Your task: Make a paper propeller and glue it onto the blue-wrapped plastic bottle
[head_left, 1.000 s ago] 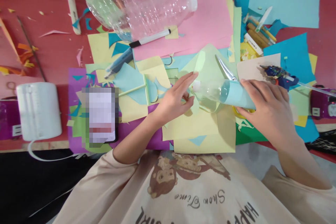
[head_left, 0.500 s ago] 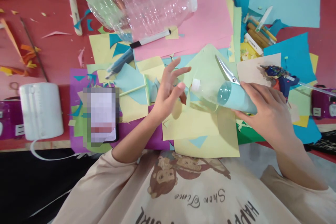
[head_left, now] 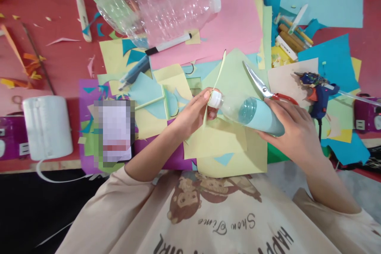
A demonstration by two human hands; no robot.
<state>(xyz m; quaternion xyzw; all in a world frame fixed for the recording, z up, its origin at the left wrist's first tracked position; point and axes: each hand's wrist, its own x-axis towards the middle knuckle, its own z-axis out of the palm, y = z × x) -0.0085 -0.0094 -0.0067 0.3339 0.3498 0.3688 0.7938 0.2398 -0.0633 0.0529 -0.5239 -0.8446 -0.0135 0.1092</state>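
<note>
Worktop [head_left: 62,53], red, littered with coloured paper; items listed from left of frame to right.

1. White roll [head_left: 47,127], far left, lying on its side near the front edge.
2. Phone [head_left: 116,131], left of centre, screen blurred, lying on purple paper.
3. Empty clear bottles [head_left: 166,12], upper centre, lying on a pink sheet [head_left: 235,24]; black-and-white marker [head_left: 168,43] just below them.
4. Left hand [head_left: 193,113], centre. Grip pinched on a thin pale green paper strip [head_left: 220,69], which stands on edge and rises toward the upper centre. Fingertips touch the white cap of the small bottle. Half a second ago this hand was spread and held nothing; a second ago it lay flat against the paper. The strip is now lifted and set against the bottle's neck, so the work appears to have passed from reaching to fitting paper onto the bottle.
5. Small bottle [head_left: 238,109], centre right, held tilted above yellow sheets [head_left: 232,151], cap toward the left; its lower half is wrapped in light blue paper.
6. Right hand [head_left: 293,131], right of centre. Grip wrapped around the blue-wrapped end of the small bottle, holding it off the paper.
7. Scissors [head_left: 262,85], red-handled, blades shut as far as can be seen, just above the right hand.
8. Glue gun [head_left: 317,91], blue, right, lying on a pale card.
9. Pens and sticks [head_left: 290,35], upper right, in a loose heap.
</note>
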